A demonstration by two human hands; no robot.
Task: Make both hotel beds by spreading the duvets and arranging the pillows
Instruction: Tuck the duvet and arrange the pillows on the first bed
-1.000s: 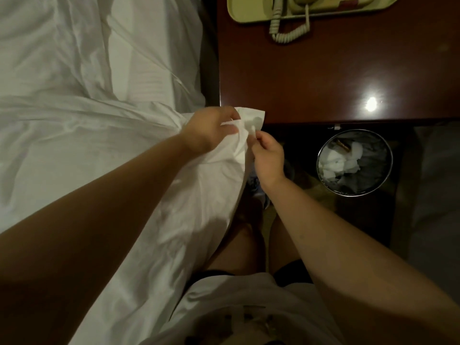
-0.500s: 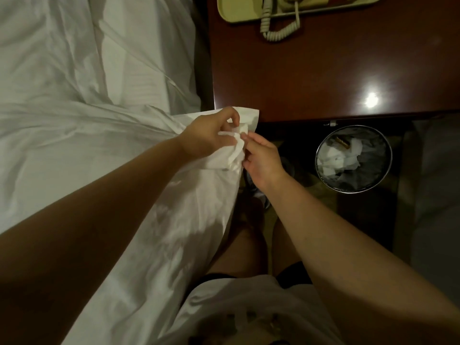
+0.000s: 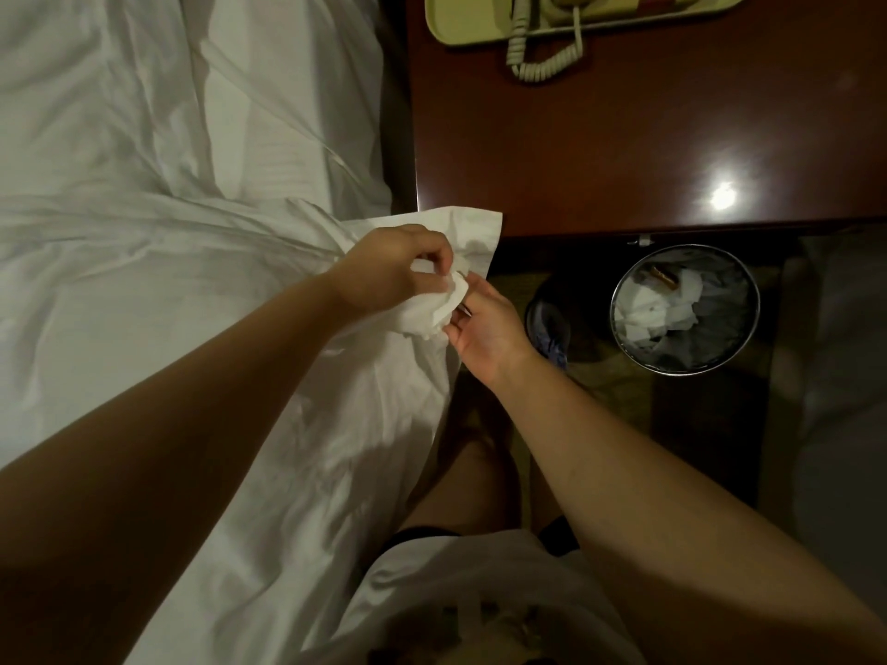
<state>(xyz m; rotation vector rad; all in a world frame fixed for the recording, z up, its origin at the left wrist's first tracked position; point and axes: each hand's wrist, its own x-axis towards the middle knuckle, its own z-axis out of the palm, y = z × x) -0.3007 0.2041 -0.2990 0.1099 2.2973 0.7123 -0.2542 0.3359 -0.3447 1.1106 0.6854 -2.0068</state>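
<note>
A white duvet (image 3: 168, 328) lies rumpled over the bed on the left and hangs down its right side. Its top corner (image 3: 473, 232) sticks out toward the nightstand. My left hand (image 3: 389, 271) grips a bunched fold of the duvet just below that corner, fingers curled round the fabric. My right hand (image 3: 485, 324) meets it from the right, with its fingertips on the same bunch of cloth. The white bed sheet (image 3: 288, 112) shows above the duvet's edge. No pillow is in view.
A dark wooden nightstand (image 3: 648, 136) stands right of the bed, with a cream telephone (image 3: 552, 21) and its coiled cord at the back. A round metal waste bin (image 3: 684, 309) with crumpled paper sits on the floor below. A second bed's edge (image 3: 845, 376) shows at far right.
The right hand has slid down from the duvet corner to the bunched fold under the left hand. The left hand has gathered more fabric and shifted slightly down.
</note>
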